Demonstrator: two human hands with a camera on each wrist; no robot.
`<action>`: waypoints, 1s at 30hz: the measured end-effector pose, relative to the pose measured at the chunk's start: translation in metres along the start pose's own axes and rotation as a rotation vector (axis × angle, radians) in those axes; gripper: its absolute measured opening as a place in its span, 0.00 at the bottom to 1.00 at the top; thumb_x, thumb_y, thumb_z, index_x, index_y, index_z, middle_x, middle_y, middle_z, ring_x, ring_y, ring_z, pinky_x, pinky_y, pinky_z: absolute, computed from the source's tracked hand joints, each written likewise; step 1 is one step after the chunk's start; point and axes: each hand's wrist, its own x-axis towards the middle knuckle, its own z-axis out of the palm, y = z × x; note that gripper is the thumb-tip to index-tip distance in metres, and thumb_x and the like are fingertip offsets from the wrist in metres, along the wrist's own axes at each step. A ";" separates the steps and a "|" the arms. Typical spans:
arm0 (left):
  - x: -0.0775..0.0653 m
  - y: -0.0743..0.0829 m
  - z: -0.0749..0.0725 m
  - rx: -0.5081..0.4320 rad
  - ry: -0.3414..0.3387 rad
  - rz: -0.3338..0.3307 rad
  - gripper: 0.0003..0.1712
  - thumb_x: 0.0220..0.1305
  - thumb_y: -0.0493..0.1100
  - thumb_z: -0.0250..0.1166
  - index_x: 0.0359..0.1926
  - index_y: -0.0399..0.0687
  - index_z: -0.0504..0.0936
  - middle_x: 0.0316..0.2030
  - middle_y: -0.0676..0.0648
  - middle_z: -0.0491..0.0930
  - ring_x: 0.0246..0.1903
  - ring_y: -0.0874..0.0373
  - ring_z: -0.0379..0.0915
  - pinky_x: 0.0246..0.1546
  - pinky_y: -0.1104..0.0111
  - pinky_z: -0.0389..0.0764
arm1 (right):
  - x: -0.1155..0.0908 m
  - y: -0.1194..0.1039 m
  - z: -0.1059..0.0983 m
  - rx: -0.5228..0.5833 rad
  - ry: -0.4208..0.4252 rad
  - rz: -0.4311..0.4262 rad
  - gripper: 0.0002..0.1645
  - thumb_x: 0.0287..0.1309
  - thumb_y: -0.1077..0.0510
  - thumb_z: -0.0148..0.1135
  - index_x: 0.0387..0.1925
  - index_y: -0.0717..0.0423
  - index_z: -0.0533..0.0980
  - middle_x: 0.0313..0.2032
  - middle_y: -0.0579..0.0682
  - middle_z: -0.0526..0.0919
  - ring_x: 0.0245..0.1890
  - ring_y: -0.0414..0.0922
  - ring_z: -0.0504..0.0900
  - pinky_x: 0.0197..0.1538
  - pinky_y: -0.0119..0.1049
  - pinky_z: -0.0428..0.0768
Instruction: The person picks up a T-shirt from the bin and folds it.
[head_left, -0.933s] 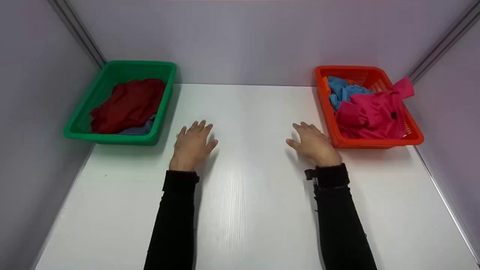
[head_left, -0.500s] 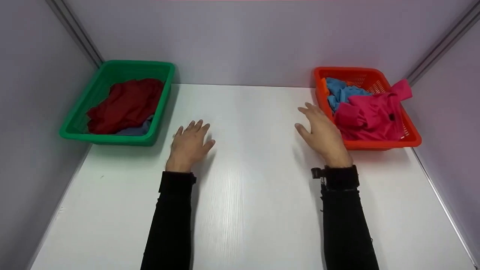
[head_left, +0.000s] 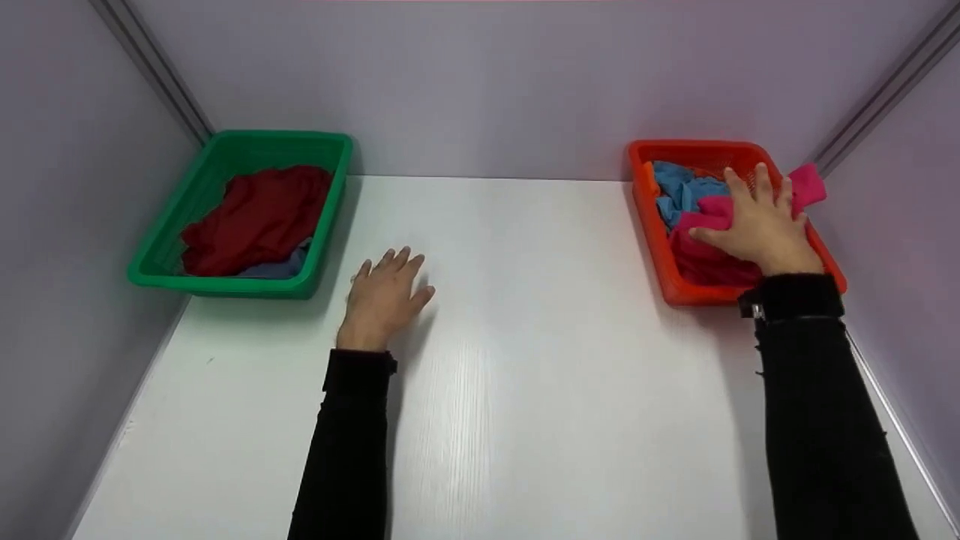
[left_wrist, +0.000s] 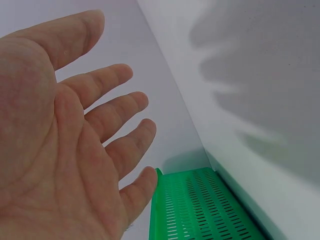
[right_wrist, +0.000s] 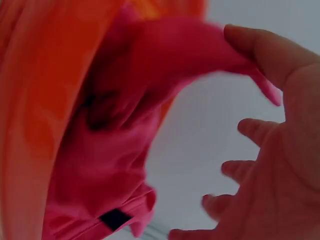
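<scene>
My right hand (head_left: 766,229) is spread above the orange basket (head_left: 664,266), over a bright pink cloth garment (head_left: 705,251). In the right wrist view the pink garment (right_wrist: 110,170) shows a small black patch, and the fingers are apart, not gripping it; whether the thumb touches the cloth I cannot tell. Beside the pink lies a crumpled blue cloth (head_left: 679,187). My left hand (head_left: 380,300) hovers over the white table, fingers relaxed and holding nothing, to the right of the green basket (head_left: 225,283). That basket contains a dark red cloth (head_left: 259,217) and a grey-blue cloth (head_left: 277,266).
The white table (head_left: 517,360) lies between and in front of the two baskets. A pale back wall (head_left: 487,90) rises behind them, with side walls at left and right. The orange basket stands near the right wall (head_left: 900,225).
My right hand has moved right and forward from beside the orange basket to above the pink garment, its fingers spreading. The left hand has stayed nearly still.
</scene>
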 end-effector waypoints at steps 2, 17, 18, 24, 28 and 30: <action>0.000 0.000 0.001 -0.002 -0.002 -0.001 0.38 0.80 0.59 0.56 0.81 0.48 0.62 0.82 0.40 0.59 0.84 0.40 0.50 0.84 0.40 0.51 | 0.004 0.014 -0.004 0.002 -0.084 0.046 0.75 0.62 0.25 0.64 0.83 0.48 0.23 0.79 0.68 0.12 0.76 0.83 0.19 0.66 0.90 0.42; 0.001 -0.001 -0.001 -0.019 0.009 0.007 0.37 0.79 0.58 0.57 0.80 0.47 0.64 0.82 0.39 0.60 0.83 0.40 0.51 0.84 0.39 0.51 | 0.024 0.044 0.007 0.023 -0.116 0.037 0.21 0.67 0.46 0.68 0.33 0.58 0.70 0.20 0.50 0.72 0.26 0.49 0.76 0.31 0.38 0.74; 0.001 -0.001 -0.001 -0.019 0.012 0.009 0.37 0.79 0.58 0.57 0.80 0.47 0.64 0.82 0.39 0.60 0.83 0.40 0.52 0.84 0.39 0.51 | 0.024 0.044 0.008 0.026 -0.086 0.038 0.20 0.68 0.47 0.67 0.32 0.57 0.71 0.20 0.49 0.71 0.26 0.49 0.75 0.30 0.38 0.74; 0.000 0.000 0.000 -0.015 0.006 0.011 0.38 0.79 0.59 0.57 0.80 0.48 0.65 0.81 0.39 0.61 0.83 0.40 0.52 0.84 0.39 0.51 | 0.020 0.036 -0.002 0.013 0.148 0.025 0.19 0.67 0.49 0.67 0.26 0.55 0.71 0.20 0.50 0.70 0.31 0.53 0.73 0.28 0.40 0.70; 0.000 -0.002 -0.001 -0.004 0.007 0.011 0.38 0.79 0.59 0.57 0.80 0.48 0.65 0.81 0.40 0.61 0.83 0.40 0.52 0.84 0.39 0.51 | 0.014 0.021 -0.022 0.032 0.309 0.015 0.16 0.65 0.53 0.64 0.27 0.55 0.71 0.23 0.52 0.72 0.34 0.54 0.73 0.27 0.40 0.68; 0.000 -0.002 -0.002 0.001 0.007 0.007 0.38 0.79 0.60 0.57 0.80 0.48 0.65 0.82 0.40 0.61 0.83 0.40 0.52 0.84 0.40 0.51 | 0.009 0.010 -0.034 0.045 0.402 0.007 0.12 0.63 0.55 0.61 0.28 0.56 0.72 0.25 0.53 0.73 0.35 0.53 0.73 0.27 0.39 0.67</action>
